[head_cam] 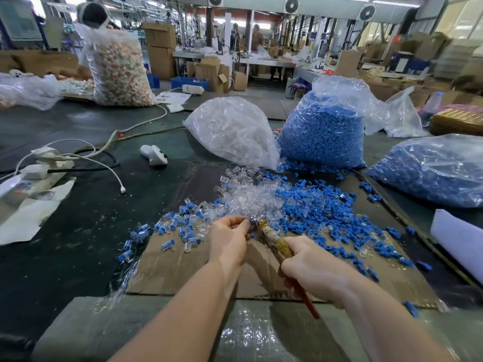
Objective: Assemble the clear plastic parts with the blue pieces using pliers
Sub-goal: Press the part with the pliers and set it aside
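Gripping worn, tape-wrapped pliers (274,240), hands pinch a small part.

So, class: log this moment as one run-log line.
step: pressing | left hand: pinches part at pliers tip | right hand: grips pliers | loose parts: on cardboard

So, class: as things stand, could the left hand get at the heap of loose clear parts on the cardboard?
Probably yes. The left hand sits just short of the clear parts, with nothing between them. But its fingers pinch a small piece at the pliers tip, so it must let go first.
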Demonstrator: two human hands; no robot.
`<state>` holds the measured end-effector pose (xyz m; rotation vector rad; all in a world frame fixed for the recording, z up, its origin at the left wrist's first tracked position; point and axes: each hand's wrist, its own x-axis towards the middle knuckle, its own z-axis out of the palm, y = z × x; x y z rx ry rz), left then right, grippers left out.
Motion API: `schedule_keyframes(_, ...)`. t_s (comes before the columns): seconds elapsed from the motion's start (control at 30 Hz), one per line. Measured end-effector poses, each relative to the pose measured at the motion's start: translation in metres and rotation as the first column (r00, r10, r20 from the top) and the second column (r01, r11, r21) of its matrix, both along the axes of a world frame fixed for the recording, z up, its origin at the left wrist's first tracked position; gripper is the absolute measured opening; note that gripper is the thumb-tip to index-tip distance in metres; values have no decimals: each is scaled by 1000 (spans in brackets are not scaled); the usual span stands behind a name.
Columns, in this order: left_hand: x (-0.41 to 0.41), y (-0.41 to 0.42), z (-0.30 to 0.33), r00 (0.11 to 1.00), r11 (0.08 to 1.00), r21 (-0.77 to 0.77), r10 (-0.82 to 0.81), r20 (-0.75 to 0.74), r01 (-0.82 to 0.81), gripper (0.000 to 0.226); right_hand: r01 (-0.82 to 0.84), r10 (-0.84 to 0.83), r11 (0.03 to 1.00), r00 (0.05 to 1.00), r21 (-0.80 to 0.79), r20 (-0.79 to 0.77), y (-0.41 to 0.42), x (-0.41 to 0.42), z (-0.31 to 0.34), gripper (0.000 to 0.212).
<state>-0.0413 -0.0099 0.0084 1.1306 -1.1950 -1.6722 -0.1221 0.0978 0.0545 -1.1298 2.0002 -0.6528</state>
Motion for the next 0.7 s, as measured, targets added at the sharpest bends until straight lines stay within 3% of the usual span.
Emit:
schedule_keyframes(0.13, 0, -1, 0, 1000, 1000, -3, 10, -8, -10, 9, 10, -10, 999, 1000, -34, 1, 0, 0, -4, 19)
schedule_keyframes(0.27, 7, -6, -2, 999, 998, -61, 31, 22, -29, 10, 83, -67, 994, 979, -77, 190, 1, -1, -9, 25)
schedule_keyframes(0.3, 12, -8, -3, 997, 993, -118, 38, 65, -30, 10, 122, -101, 988, 973, -92, 209, 0, -2, -12, 36)
schedule_keyframes(0.37, 23, -15, -4, 965, 944, -328, 111, 238, -28, 9, 189, -175, 968, 980, -165, 98, 0, -7, -19, 47)
schedule_keyframes(0.5, 56, -39, -11, 746, 763, -647, 419, 519, 22, 11, 236, -280, 936, 948, -259, -148, 5, -25, -25, 44)
schedule_keyframes(0.57, 72, -52, -15, 616, 722, -690, 522, 590, 48, 13, 278, -331, 934, 910, -223, -252, 9, -37, -28, 57)
schedule_keyframes(0.7, 93, -66, -23, 435, 745, -659, 562, 704, 104, 17, 337, -371, 928, 837, -157, -402, 14, -53, -31, 68)
